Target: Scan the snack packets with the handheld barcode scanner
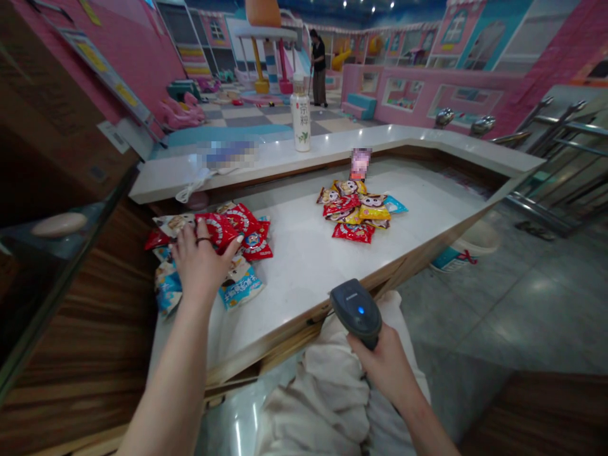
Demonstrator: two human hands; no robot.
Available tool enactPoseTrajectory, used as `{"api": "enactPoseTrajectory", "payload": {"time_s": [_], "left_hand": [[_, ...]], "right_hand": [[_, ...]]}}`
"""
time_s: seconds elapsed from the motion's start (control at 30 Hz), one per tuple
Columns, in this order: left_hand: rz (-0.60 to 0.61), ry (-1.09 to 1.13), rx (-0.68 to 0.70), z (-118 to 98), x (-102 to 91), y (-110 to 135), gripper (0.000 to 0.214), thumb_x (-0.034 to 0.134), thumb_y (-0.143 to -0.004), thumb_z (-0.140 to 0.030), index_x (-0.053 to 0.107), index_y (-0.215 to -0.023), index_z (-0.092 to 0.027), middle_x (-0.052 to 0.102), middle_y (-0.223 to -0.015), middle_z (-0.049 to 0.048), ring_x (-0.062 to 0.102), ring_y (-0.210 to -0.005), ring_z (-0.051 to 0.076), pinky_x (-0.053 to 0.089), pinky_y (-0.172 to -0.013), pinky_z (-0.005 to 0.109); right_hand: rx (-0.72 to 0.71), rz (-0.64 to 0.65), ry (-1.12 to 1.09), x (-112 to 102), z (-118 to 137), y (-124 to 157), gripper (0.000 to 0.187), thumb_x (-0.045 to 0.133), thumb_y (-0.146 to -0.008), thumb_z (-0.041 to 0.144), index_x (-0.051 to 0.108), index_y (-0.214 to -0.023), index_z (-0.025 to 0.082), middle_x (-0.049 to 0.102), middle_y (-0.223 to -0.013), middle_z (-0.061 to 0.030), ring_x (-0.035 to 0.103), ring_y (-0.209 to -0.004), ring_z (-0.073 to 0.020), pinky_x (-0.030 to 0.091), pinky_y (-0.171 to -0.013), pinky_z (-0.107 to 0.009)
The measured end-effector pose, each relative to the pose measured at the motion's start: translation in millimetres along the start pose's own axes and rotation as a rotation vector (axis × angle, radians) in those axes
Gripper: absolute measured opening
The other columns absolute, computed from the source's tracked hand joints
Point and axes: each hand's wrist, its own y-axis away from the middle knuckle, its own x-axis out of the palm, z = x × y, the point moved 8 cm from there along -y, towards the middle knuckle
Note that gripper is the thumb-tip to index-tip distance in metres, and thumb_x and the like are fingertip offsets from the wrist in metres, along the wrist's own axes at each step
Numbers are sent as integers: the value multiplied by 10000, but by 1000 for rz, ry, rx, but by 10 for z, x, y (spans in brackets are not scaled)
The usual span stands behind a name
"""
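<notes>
My left hand (202, 263) lies over a pile of snack bags at the left of the white counter. Its fingers and thumb are spread, touching a red snack bag (218, 231); the fingertips are partly hidden among the bags. Blue-and-white snack bags (241, 286) stick out below the hand, and another red bag (259, 244) lies right of the thumb. My right hand (387, 361) is wrapped around the handle of a dark grey barcode scanner (356, 310) with a lit blue light, held in front of the counter's near edge.
A second heap of yellow, red and blue snack bags (361, 212) lies mid-counter. On the raised ledge (332, 140) stands a white bottle (300, 120). A white bucket (468, 247) sits on the floor at right. Far back, a person (318, 66) stands in a play area.
</notes>
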Motion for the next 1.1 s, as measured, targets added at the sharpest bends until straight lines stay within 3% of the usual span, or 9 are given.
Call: {"api": "enactPoseTrajectory", "payload": {"time_s": [0.1,0.2,0.4,0.5,0.6,0.73,0.83,0.93,1.1], "left_hand": [[-61,76,48,-336,-44,36,808,610,-863,-510,353,-1533,-140,241,-1634,186,189,-1510,388,67,-1227,546],[41,295,120,-836,163,77,699,625,-862,-380,410,-1503,-206,268,-1637,122,196,-1521,321,72,-1240,500],[373,1022,115,-1823,1167,123,616,774,-696,-187,629,-1293,-227,518,-1474,121,390,-1434,284,186,-1231,394],[449,1066,164,-2202,1682,4,612,777,-673,-150,645,-1270,-186,507,-1481,146,383,-1434,293,182,-1228,395],[446,923,224,-2449,2090,-185,628,764,-684,-156,623,-1295,-136,457,-1515,189,341,-1453,324,143,-1228,435],[489,780,221,-2585,2456,-354,603,768,-698,-182,629,-1280,-108,495,-1467,233,373,-1424,367,154,-1207,483],[536,761,151,-2539,2547,-383,467,736,-757,-203,671,-1214,-132,589,-1369,219,470,-1350,362,232,-1172,473],[468,861,45,-2363,2413,-390,378,709,-817,-250,688,-1183,-157,670,-1254,181,568,-1250,321,320,-1122,412],[320,1175,-206,-1871,1975,-202,309,621,-905,-434,700,-1055,-175,738,-1073,93,668,-1048,227,465,-981,320]], "right_hand": [[-3,-21,14,-43,-30,-15,94,617,-808,214,691,-830,160,722,-719,-25,659,-693,-213,504,-637,-264],[-8,-36,13,-77,-41,-37,85,624,-799,210,693,-818,165,716,-692,-21,653,-659,-210,504,-618,-267],[46,-49,-12,-128,-158,-83,90,624,-790,233,694,-816,183,695,-658,-17,662,-643,-222,507,-607,-270],[60,-62,-15,-162,-247,-96,112,629,-786,231,697,-851,171,712,-711,-26,676,-678,-227,509,-632,-271],[75,-71,-17,-201,-322,-102,138,629,-790,219,700,-894,162,729,-761,-33,687,-718,-230,513,-667,-275],[90,-75,-9,-258,-367,-110,151,623,-798,224,698,-909,155,732,-773,-40,685,-734,-232,511,-673,-278],[87,-84,-7,-298,-369,-119,141,619,-799,237,688,-887,152,724,-759,-42,678,-725,-229,507,-660,-276],[72,-85,-6,-309,-350,-121,123,613,-802,239,676,-869,157,716,-741,-37,675,-719,-226,504,-653,-273],[65,-72,-15,-254,-295,-103,109,610,-797,231,674,-855,164,704,-719,-27,673,-696,-222,502,-638,-271]]}}
